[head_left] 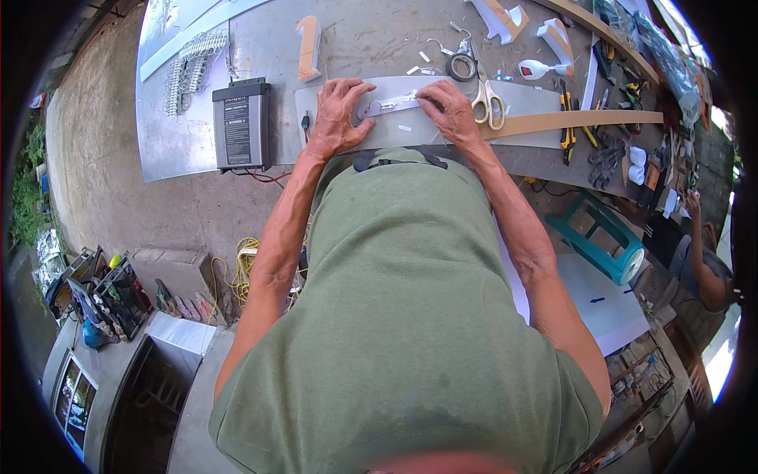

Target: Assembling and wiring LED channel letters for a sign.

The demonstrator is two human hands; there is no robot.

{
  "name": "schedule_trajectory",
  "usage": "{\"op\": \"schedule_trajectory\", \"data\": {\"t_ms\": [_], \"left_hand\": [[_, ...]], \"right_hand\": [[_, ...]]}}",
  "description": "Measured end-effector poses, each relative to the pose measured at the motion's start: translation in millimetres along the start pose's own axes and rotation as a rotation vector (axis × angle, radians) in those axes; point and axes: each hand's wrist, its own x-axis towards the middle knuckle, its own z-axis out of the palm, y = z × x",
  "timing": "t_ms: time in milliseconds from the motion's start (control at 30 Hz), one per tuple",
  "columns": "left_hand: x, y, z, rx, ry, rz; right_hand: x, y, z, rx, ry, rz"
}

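Note:
A narrow chain of small white modules on thin wire (392, 103) lies on a pale sheet (347, 93) at the table's near edge. My left hand (339, 118) rests at the chain's left end, thumb and fingers apart on either side of it. With bent fingers, my right hand (448, 110) pinches the chain's right end; the fingertips are partly hidden. Close to the right hand lie scissors with cream handles (488, 107) and a roll of black tape (461, 66). Small white scraps (404, 128) are scattered on and around the sheet.
A grey power supply box (242, 126) and a heap of wired modules (192, 73) are on the left. Rightward lie a long brown strip (572, 122), pliers (566, 126), a white bottle (537, 69) and brown-faced letter shapes (309, 49). A teal stool (604, 237) stands below; another person (703, 265) is at far right.

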Motion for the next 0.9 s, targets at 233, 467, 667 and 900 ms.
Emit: {"op": "schedule_trajectory", "data": {"t_ms": [233,467,667,900], "left_hand": [[-20.5,6.6,-7.9,0.083,-0.01,-0.061],[-26.1,10.4,-3.7,0.062,0.056,-0.105],[-25.3,11.4,-3.8,0.02,0.069,-0.134],[-24.7,10.5,-2.5,0.013,0.098,-0.132]], "right_hand": [[-0.2,-2.4,-1.3,0.003,-0.014,0.026],[0.3,-1.9,-0.6,-0.004,-0.016,0.009],[0.0,-1.7,0.5,0.009,-0.02,0.045],[-0.1,-0.3,1.4,-0.003,-0.005,0.004]]}}
